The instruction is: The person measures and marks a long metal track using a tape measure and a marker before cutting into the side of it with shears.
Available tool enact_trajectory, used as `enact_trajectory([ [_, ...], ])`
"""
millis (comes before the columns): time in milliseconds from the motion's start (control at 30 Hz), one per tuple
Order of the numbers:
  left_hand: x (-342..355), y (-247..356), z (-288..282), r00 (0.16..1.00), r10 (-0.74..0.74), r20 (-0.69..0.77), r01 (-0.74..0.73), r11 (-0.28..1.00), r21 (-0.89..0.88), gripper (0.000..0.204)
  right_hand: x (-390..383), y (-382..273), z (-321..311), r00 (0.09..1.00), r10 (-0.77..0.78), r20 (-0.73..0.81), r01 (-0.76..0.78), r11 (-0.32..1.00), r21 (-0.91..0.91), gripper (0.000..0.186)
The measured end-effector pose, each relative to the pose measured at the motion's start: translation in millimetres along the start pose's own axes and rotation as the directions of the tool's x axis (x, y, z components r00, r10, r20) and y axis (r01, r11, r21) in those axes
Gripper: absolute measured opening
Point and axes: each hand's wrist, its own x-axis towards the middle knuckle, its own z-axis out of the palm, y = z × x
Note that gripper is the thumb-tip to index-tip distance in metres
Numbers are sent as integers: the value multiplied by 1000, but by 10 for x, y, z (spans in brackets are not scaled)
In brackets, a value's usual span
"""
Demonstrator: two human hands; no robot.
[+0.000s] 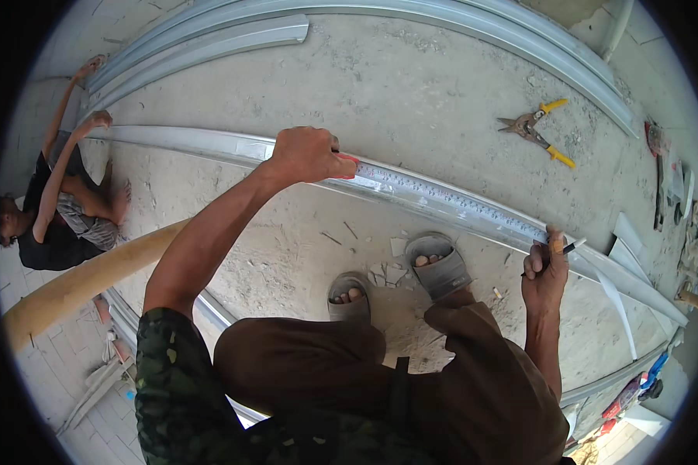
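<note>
A long, shiny metal channel (636,288) lies across the floor in front of me. My left hand (304,155) is closed around a red tape measure (348,165) on top of it, mostly covered by my fingers. From there the pale tape blade (450,199) runs along the channel to the right. At its far stretch, my right hand (545,271) rests by the channel with a thumb or finger near the blade. A pen (575,246) with a white end sticks out of that closed hand.
Yellow-handled tin snips (537,132) lie beyond the channel. More metal profiles (457,22) curve along the far side. Another person (62,194) squats at the left, one hand near the channel's end. A wooden pole (93,275) slants at lower left; broken chips (388,273) lie by my sandals.
</note>
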Motion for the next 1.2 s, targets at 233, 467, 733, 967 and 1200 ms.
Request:
enact_trajectory([
  [233, -75, -809, -37, 993, -62, -103, 59, 998, -24, 54, 440, -566, -922, 975, -216, -49, 221, 955, 200, 24],
  [467, -153, -1184, -90, 981, -102, -162, 96, 994, -48, 56, 710, -928, -1093, 939, -220, -263, 281, 933, 223, 17],
  [733, 56, -373, -181, 984, -35, -176, 24, 998, -64, 52, 572, -547, -68, 977, -169, -127, 175, 984, 35, 25],
  [967, 82, -211, -188, 998, -6, -60, -1, 993, -121, 59, 397, -444, 487, 983, -182, -29, 178, 979, -96, 24],
  [1200, 51, -604, -106, 990, -48, -136, 36, 996, -85, 58, 713, -888, -123, 935, -305, -180, 310, 951, 1, 22],
])
